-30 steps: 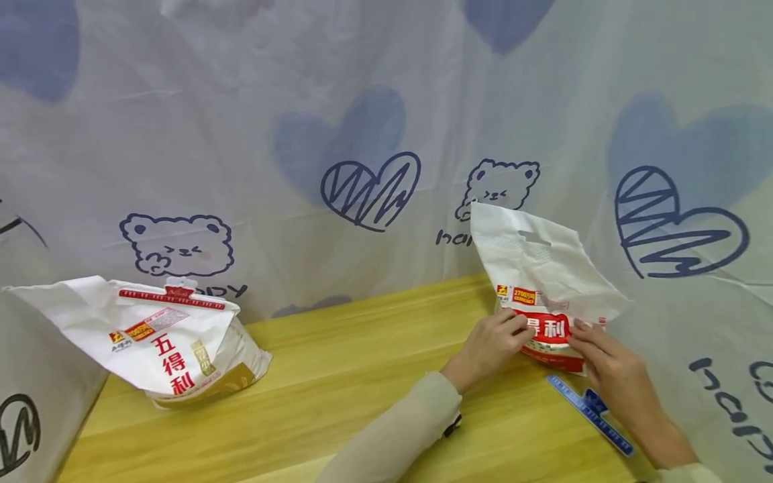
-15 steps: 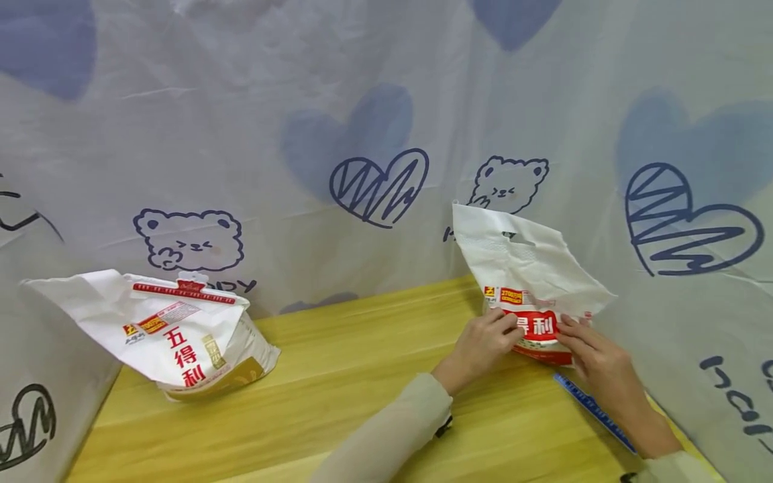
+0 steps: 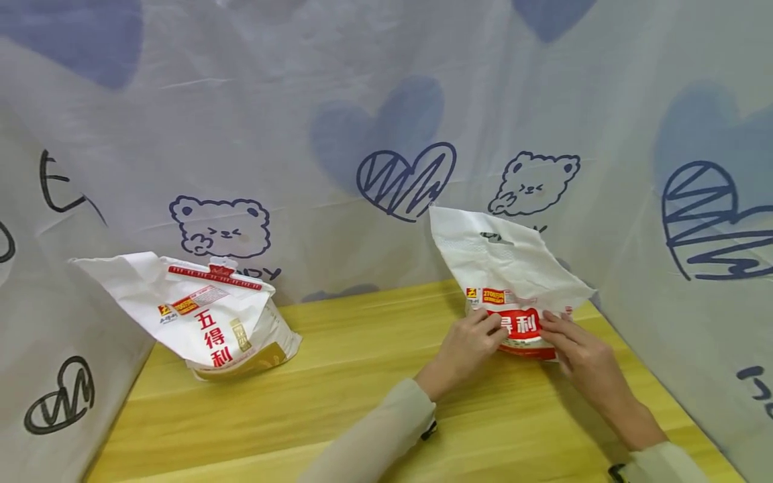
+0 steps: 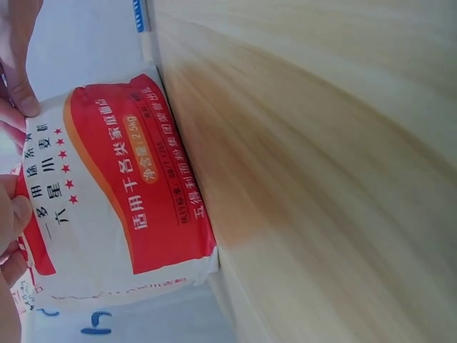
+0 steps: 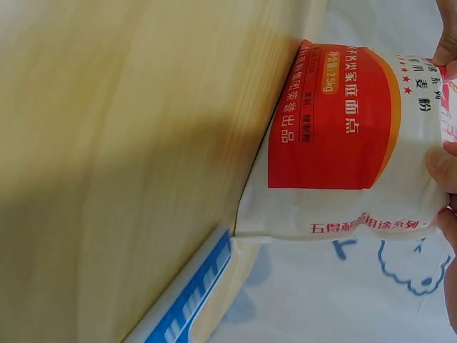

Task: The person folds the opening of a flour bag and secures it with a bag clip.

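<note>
- Well to the left of the red-fronted bag [image 3: 524, 323], a white bag [image 3: 181, 329] is stood on the table [image 3: 338, 389], with a red clip [image 3: 222, 272] fixed across its upper part.
- At the landmark bag's left front, a fold is pinched by the left hand [image 3: 468, 345], thumb and fingers narrowed on it; both pinches are best set at one height.
- The red-fronted bag itself is stood on the table, its white flap [image 3: 522, 265] raised above both hands; the front should be drawn taut evenly.
- At its right front, the bag is likewise pinched by the right hand [image 3: 582, 352]; by too hard a pull it could be tipped.
- Just beside its right, a blue clip [image 5: 196, 289] is laid, best avoided by the sleeve.
</note>
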`<action>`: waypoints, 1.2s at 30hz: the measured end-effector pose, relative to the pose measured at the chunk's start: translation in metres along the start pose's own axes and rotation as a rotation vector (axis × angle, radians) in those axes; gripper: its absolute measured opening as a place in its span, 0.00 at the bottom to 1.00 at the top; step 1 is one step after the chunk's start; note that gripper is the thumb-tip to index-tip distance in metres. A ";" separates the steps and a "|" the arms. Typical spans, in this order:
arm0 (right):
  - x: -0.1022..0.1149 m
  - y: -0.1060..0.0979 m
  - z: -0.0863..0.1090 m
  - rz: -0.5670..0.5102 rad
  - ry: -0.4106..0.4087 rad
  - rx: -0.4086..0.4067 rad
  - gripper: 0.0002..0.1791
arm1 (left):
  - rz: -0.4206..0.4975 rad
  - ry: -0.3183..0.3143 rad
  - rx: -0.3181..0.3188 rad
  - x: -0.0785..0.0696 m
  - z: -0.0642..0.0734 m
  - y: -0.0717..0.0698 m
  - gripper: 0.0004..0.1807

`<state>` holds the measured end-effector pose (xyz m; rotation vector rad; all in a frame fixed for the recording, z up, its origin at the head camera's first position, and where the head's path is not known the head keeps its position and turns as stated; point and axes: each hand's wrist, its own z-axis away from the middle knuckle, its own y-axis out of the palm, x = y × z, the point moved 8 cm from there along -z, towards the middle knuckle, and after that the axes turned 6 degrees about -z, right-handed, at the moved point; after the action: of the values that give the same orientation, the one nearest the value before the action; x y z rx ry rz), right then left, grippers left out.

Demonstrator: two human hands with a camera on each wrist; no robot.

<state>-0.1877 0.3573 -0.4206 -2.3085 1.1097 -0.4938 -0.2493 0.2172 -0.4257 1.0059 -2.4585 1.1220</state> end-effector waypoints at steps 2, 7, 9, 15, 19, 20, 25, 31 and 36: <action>0.004 0.004 -0.003 -0.032 -0.029 -0.022 0.22 | 0.002 -0.008 0.010 0.004 0.005 -0.003 0.07; 0.014 0.017 -0.012 -0.078 -0.076 -0.035 0.21 | -0.009 -0.035 0.012 0.016 0.019 -0.013 0.06; 0.017 0.022 -0.016 -0.082 -0.064 -0.013 0.30 | -0.008 -0.044 0.009 0.021 0.023 -0.017 0.07; 0.026 0.035 -0.027 -0.120 -0.052 0.023 0.08 | -0.020 -0.057 -0.010 0.033 0.037 -0.029 0.07; 0.035 0.044 -0.034 -0.137 -0.067 0.020 0.21 | -0.016 -0.080 -0.006 0.040 0.048 -0.036 0.07; 0.037 0.047 -0.036 -0.140 -0.067 0.021 0.24 | -0.007 -0.090 0.001 0.042 0.051 -0.037 0.07; 0.046 0.059 -0.042 -0.153 -0.053 0.048 0.24 | 0.024 -0.141 0.025 0.052 0.065 -0.043 0.06; 0.058 0.072 -0.048 -0.166 -0.072 0.056 0.23 | -0.004 -0.164 0.012 0.059 0.079 -0.052 0.05; 0.067 0.084 -0.056 -0.203 -0.081 0.069 0.22 | 0.024 -0.220 0.019 0.069 0.093 -0.063 0.08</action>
<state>-0.2279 0.2426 -0.4200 -2.3704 0.8124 -0.5005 -0.2518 0.0858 -0.4190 1.1654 -2.6408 1.0962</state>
